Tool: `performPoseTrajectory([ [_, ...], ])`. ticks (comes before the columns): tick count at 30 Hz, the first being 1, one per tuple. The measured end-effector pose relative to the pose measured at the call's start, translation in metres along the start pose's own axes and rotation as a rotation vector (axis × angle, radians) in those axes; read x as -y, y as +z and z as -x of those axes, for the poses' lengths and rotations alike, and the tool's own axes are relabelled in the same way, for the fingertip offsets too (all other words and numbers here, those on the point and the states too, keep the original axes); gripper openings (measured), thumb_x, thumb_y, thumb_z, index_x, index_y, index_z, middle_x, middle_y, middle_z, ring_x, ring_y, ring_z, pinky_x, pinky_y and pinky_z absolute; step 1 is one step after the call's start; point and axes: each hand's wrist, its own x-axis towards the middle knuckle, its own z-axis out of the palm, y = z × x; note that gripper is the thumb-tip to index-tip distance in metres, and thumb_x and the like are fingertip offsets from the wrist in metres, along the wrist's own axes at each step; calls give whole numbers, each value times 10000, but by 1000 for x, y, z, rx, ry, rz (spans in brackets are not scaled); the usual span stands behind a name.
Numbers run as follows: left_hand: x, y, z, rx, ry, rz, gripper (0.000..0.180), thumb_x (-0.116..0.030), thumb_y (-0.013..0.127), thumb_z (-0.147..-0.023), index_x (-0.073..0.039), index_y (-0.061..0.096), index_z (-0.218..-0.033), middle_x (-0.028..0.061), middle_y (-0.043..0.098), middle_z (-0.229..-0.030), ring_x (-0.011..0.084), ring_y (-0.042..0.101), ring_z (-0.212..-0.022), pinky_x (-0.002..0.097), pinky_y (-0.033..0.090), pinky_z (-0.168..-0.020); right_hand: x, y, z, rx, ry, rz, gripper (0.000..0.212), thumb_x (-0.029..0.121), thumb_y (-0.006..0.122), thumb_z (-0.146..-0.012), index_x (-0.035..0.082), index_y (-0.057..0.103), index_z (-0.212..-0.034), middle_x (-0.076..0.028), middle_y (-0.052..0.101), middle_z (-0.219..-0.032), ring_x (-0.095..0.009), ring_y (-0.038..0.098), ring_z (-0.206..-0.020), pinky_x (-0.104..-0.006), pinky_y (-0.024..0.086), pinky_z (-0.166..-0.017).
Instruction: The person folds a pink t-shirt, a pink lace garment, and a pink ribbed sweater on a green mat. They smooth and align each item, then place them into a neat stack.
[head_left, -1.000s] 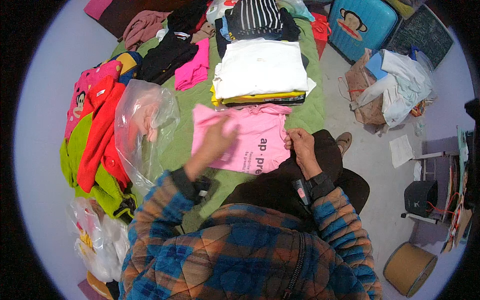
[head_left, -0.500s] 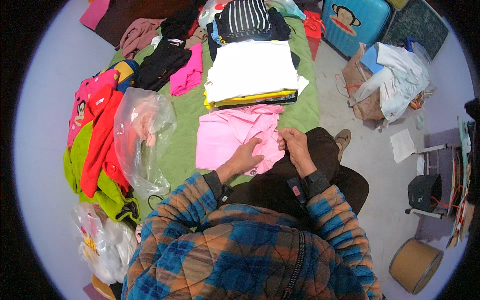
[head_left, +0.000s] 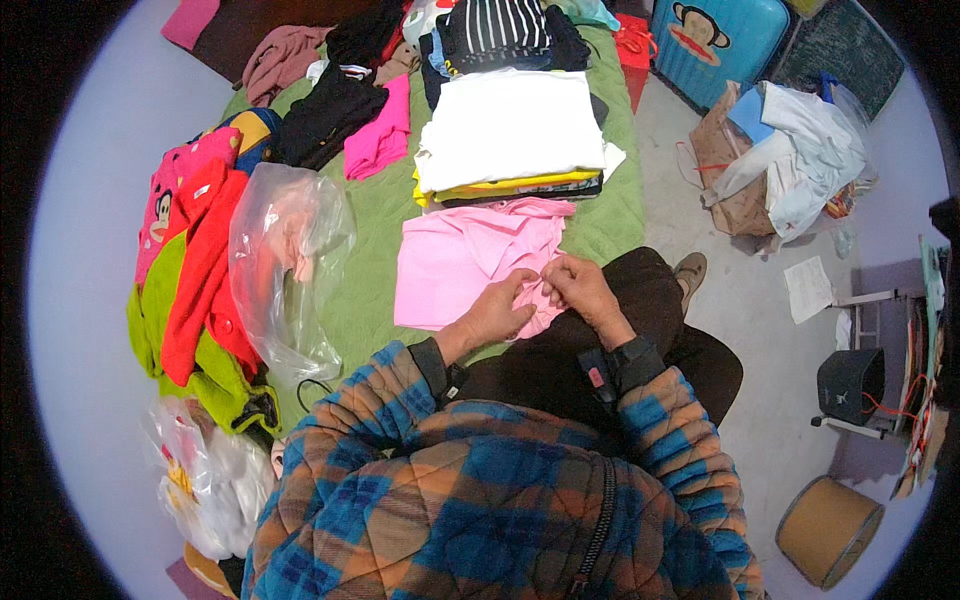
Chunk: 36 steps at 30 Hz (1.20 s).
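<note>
By the fingers of the right hand (head_left: 583, 290), a pink garment (head_left: 440, 270) is being pinched at frame centre; by the left hand's (head_left: 497, 310) half-curled fingers it is being touched, any grip being unclear; it is seemingly being folded, part done, on the green bedspread (head_left: 376, 240); above, a neat, apparently finished stack (head_left: 520, 185) is being topped by white cloth (head_left: 505, 125); loose clothes (head_left: 205, 265) at left are seemingly being left unfolded.
</note>
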Motion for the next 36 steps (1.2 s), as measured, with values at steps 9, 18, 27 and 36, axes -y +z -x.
performPoseTrajectory([
  [9,19,1,8,-35,-72,310,524,-10,585,-784,-76,385,-1264,3,494,-758,72,495,-654,226,431,-569,-7,6,2,359,-124,447,229,235,559,-791,13,617,-785,-180,611,-710,-277,609,-639,-369,477,-605],
  [18,34,10,3,189,-189,380,587,-12,618,-760,-97,376,-1287,-13,425,-695,77,455,-596,225,379,-500,-11,-1,0,429,-166,807,189,191,570,-791,13,630,-767,-102,610,-641,-152,577,-583,-308,466,-580],
  [27,29,16,-3,118,-248,281,561,-44,635,-694,-96,417,-1208,-31,371,-668,88,385,-556,249,343,-462,-2,0,29,437,-219,1059,225,295,571,-769,144,662,-909,-127,657,-869,-330,630,-818,-418,499,-709],
  [36,41,26,-2,26,-34,28,548,-57,579,-710,-53,379,-1220,77,510,-710,222,543,-604,344,445,-536,5,-20,51,455,-100,1090,198,228,543,-830,73,646,-897,-132,657,-811,-314,632,-748,-397,490,-667],
])
